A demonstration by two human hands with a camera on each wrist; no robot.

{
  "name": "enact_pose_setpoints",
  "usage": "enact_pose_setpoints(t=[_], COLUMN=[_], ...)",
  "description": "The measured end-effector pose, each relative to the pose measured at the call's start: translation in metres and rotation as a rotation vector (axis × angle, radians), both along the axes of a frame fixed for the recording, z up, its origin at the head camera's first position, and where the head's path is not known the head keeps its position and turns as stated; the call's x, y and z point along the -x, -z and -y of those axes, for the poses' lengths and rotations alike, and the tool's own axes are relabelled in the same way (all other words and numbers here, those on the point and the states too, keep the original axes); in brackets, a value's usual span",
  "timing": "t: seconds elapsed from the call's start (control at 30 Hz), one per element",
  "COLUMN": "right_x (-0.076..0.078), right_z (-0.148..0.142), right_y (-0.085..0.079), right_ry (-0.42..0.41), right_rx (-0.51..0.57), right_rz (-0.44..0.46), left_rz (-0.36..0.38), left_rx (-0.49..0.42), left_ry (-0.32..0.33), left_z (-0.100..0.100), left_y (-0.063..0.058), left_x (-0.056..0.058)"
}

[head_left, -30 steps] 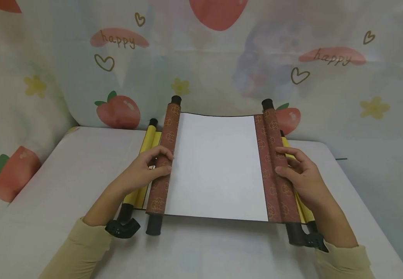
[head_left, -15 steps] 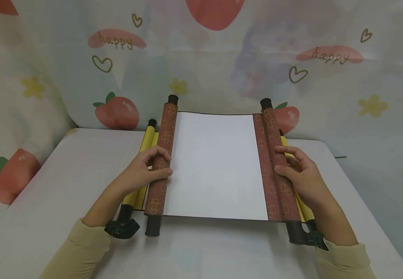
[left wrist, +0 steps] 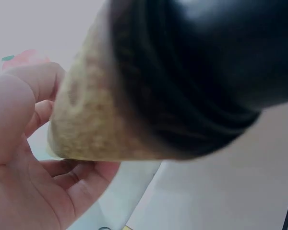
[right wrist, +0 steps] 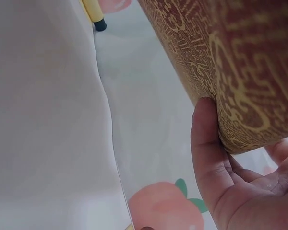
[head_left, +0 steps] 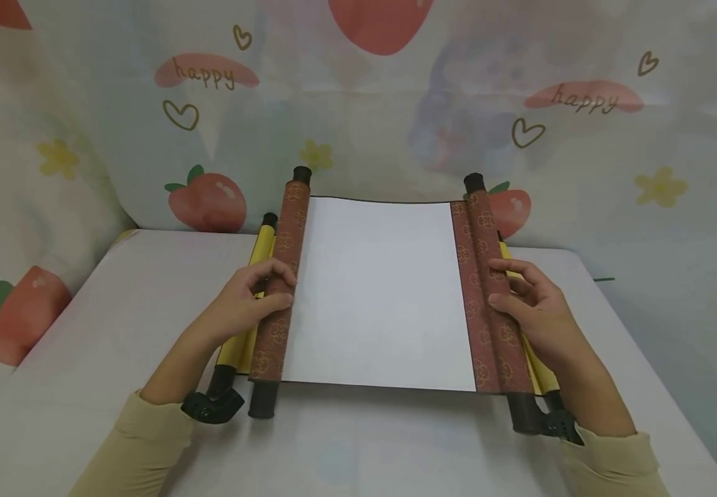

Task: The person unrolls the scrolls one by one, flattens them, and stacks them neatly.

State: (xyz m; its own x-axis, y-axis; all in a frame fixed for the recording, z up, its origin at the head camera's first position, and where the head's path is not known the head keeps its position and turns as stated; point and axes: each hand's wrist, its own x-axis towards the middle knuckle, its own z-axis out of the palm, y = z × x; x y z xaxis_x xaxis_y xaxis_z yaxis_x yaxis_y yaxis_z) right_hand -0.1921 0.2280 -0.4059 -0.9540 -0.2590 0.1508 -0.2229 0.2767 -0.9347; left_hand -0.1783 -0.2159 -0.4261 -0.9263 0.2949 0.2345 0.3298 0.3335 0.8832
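Observation:
A hanging scroll (head_left: 377, 297) with a white face lies partly unrolled across the middle of the head view. My left hand (head_left: 234, 304) holds its left reddish-brown roll (head_left: 295, 221), thumb and fingers bent round it. On the other side, my right hand (head_left: 544, 317) grips the right roll (head_left: 485, 231) the same way. Both rolls have gold flower patterns and black end knobs. In the left wrist view a black knob (left wrist: 211, 62) fills much of the picture. The right wrist view has the patterned roll (right wrist: 249, 72) between thumb and fingers.
Below the held scroll lies a yellow scroll (head_left: 263, 241), mostly covered, with its rolls showing at both sides. A white cloth covers the table (head_left: 358, 462). Behind it hangs a patterned backdrop (head_left: 364, 110) with peaches and hearts. Black wrist cameras (head_left: 212, 406) sit near the sleeves.
My left hand and the left roll have shifted slightly to the left, so more of the white face shows between the rolls. The right hand has hardly moved.

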Motion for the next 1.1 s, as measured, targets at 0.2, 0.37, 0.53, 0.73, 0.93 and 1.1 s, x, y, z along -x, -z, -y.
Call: enact_pose_setpoints(t=[0.2, 0.37, 0.53, 0.73, 0.93, 1.1], right_x=[0.0007, 0.0006, 0.0007, 0.0014, -0.0006, -0.0021], right_z=[0.0004, 0.0006, 0.0005, 0.0007, 0.001, 0.0009], right_y=[-0.0016, -0.0025, -0.0025, -0.0023, -0.002, -0.0031], right_ry=[0.001, 0.001, 0.0, -0.005, 0.009, 0.021], right_rx=[-0.016, -0.019, -0.016, -0.002, -0.018, -0.034], right_rz=[-0.013, -0.017, -0.022, -0.025, -0.021, -0.021], left_rz=[-0.024, -0.021, -0.007, -0.015, 0.0, -0.005], left_rx=[-0.017, -0.018, -0.025, -0.016, 0.011, 0.017], left_ry=[-0.021, -0.021, -0.031, -0.045, -0.06, -0.059], left_z=[0.0004, 0.0005, 0.0013, 0.002, 0.0011, 0.0011], left_y=[0.0009, 0.0002, 0.0, 0.0006, -0.0004, -0.0019], left_x=[-0.0008, -0.0019, -0.0028, -0.002, -0.0006, -0.0013])
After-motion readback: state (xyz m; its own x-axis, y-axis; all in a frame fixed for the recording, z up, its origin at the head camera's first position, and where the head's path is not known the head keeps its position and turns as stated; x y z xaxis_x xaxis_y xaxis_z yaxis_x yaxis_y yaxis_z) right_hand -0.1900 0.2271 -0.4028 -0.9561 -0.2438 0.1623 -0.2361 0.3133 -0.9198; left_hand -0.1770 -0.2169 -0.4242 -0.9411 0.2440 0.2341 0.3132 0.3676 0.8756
